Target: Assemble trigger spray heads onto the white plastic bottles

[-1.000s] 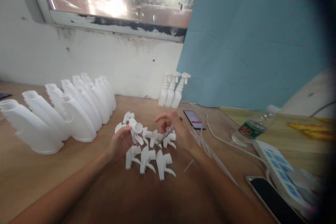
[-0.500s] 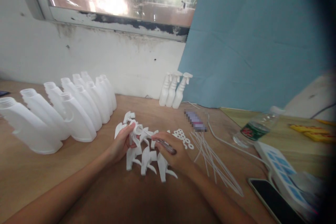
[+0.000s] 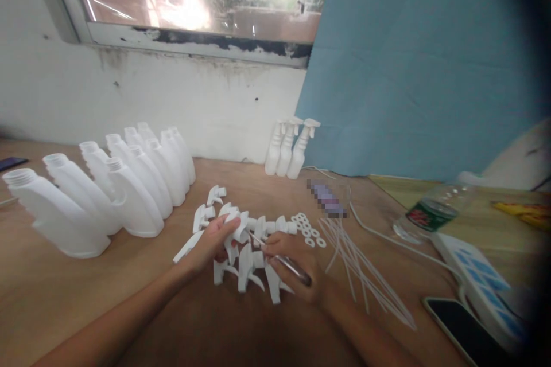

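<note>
My left hand (image 3: 217, 238) is closed around a white trigger spray head (image 3: 239, 228), its collar turned to the right. In my right hand (image 3: 295, 261) is a slim tool like a screwdriver (image 3: 297, 270), with a dark, shiny handle and a thin shaft. The shaft's tip points at the collar opening; whether it touches inside cannot be made out. Several loose spray heads (image 3: 246, 268) lie around and below both hands. Beyond my right hand is a cluster of small white ring washers (image 3: 309, 230).
White open-necked bottles (image 3: 138, 200) stand in rows at the left. Three spray bottles (image 3: 297, 152) stand by the wall. Thin white tubes (image 3: 365, 272) lie at the right, near a phone (image 3: 465, 330), a power strip (image 3: 477, 281) and a tilted clear drink bottle (image 3: 434, 212).
The tool's handle and my right hand have moved right and slightly down. My left hand has shifted right with the spray head. The whole view has shifted slightly.
</note>
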Demonstrator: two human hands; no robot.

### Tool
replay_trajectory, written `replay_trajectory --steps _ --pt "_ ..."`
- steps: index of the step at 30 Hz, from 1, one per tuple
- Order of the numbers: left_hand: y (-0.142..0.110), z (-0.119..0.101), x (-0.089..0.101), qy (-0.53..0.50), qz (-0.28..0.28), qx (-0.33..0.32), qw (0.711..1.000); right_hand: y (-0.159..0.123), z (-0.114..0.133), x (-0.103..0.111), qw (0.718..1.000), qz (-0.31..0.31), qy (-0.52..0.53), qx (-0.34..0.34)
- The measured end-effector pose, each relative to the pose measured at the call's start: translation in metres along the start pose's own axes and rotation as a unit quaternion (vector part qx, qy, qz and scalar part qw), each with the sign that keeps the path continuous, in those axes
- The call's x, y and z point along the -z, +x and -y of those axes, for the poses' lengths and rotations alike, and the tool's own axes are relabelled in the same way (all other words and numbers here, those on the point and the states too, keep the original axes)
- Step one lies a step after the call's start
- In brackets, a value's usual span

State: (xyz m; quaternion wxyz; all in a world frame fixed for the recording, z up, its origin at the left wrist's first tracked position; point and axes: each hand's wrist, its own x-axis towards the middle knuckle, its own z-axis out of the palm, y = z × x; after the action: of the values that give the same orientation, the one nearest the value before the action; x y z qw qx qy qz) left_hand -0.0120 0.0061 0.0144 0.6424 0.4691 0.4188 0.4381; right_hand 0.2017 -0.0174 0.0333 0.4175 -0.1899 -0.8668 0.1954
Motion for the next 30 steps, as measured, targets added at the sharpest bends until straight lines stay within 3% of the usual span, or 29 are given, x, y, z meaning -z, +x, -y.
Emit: replay_trajectory --steps 5,11,13,16,19,22,24,26,30 --pt "-0.001 -0.001 0.004 0.057 0.048 0.045 0.996 -0.004 -0.001 0.002 0.983 -0.03 0.153 -0.093" --pt "-0.01 0.0 -0.006 0.011 0.067 0.036 0.997 -0.01 -0.004 -0.008 0.928 -0.075 0.332 -0.149" --pt "-0.012 0.001 -0.009 -0.054 0.092 0.059 0.993 -0.007 0.001 -0.01 0.95 -0.057 0.285 -0.115" --pt "-0.012 0.003 -0.011 -0.151 0.117 0.1 0.977 0.0 0.011 -0.01 0.99 -0.038 0.125 -0.045" --pt "-0.01 0.003 -0.01 -0.191 0.099 0.105 0.971 0.004 0.013 -0.008 1.0 0.01 0.006 0.008" --pt "-0.01 -0.002 -0.009 -0.182 0.089 0.098 0.974 0.004 0.009 -0.007 0.996 0.067 -0.041 0.046" --pt "-0.008 -0.007 -0.009 -0.171 0.105 0.074 0.977 0.004 0.007 -0.004 0.997 0.049 -0.042 0.035" --pt "-0.004 -0.013 -0.008 -0.151 0.113 0.022 0.982 0.004 0.006 0.002 1.0 -0.008 -0.025 -0.007" --pt "0.02 -0.023 -0.002 -0.003 0.015 -0.07 0.997 -0.002 -0.006 0.032 0.986 -0.111 0.009 -0.125"
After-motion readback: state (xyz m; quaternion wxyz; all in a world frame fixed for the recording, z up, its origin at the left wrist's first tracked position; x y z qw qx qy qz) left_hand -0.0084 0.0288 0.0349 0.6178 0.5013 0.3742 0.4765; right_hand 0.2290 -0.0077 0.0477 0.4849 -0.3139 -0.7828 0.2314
